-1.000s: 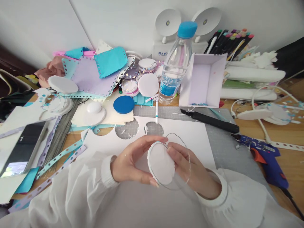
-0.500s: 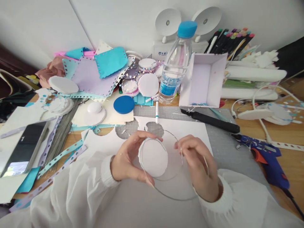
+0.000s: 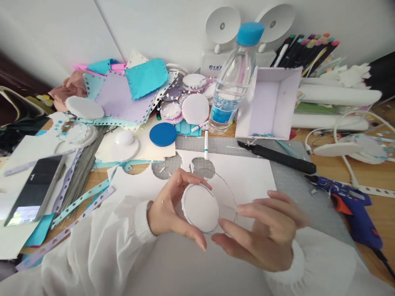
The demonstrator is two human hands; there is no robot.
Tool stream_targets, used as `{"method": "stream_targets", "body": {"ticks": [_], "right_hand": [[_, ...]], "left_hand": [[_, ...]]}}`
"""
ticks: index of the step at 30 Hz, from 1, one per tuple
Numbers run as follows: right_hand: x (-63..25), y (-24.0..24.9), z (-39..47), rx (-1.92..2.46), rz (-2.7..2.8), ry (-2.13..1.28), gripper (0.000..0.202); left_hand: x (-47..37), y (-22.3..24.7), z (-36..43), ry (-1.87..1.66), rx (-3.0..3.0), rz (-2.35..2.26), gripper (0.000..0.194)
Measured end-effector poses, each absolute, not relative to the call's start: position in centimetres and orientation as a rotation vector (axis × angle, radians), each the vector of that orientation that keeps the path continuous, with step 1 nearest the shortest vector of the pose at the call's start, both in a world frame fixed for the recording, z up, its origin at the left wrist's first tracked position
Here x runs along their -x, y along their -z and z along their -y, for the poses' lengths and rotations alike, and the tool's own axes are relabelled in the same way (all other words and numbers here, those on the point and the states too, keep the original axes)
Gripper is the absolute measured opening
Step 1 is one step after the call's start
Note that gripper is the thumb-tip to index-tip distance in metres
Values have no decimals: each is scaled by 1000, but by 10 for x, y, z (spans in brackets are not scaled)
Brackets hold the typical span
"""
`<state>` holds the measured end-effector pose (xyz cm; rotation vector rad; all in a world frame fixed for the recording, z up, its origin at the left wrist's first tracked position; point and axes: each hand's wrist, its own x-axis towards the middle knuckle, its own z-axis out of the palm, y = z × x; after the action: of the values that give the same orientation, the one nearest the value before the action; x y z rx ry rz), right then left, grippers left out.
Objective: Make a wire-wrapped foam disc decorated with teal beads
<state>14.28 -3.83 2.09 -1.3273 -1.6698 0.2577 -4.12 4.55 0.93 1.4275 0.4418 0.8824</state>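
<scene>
A round white disc (image 3: 201,208) with a rough rim is in my left hand (image 3: 173,209). The fingers curl over its upper left edge, while the thumb stretches below it. On the disc's right, my right hand (image 3: 262,230) has its fingers spread, the tips at or very near the rim; I cannot tell whether they touch. A thin curved line arcs between the disc and the right fingers, and whether it is wire or a cut in the paper is unclear. Beneath both hands lies a white sheet (image 3: 253,172) with round cut-outs.
Behind the sheet stand a water bottle (image 3: 231,86) and a white open box (image 3: 271,102). A black cutter (image 3: 277,158) and a blue glue gun (image 3: 345,201) lie right. A blue round lid (image 3: 163,134), a capped marker (image 3: 206,144) and a phone (image 3: 37,189) are also on the table.
My right hand has moved closer to the disc and spread its fingers. The wide loop of thin wire that ran to it no longer shows clearly. The left hand keeps its hold.
</scene>
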Motion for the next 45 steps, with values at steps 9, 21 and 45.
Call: {"method": "stream_targets", "body": {"ticks": [9,21,45], "right_hand": [[-143,-27,30,1001,2018,-82,20],[-144,-29,33,984,1912,-128,19],[-139,-21,37,957,1940,-89,17]], "left_hand": [[40,-11,-47,-845,-1457,-522,83],[40,-16,-42,-769,-1397,-558,79],[40,-12,-43,-770,-1402,-617,84]]}}
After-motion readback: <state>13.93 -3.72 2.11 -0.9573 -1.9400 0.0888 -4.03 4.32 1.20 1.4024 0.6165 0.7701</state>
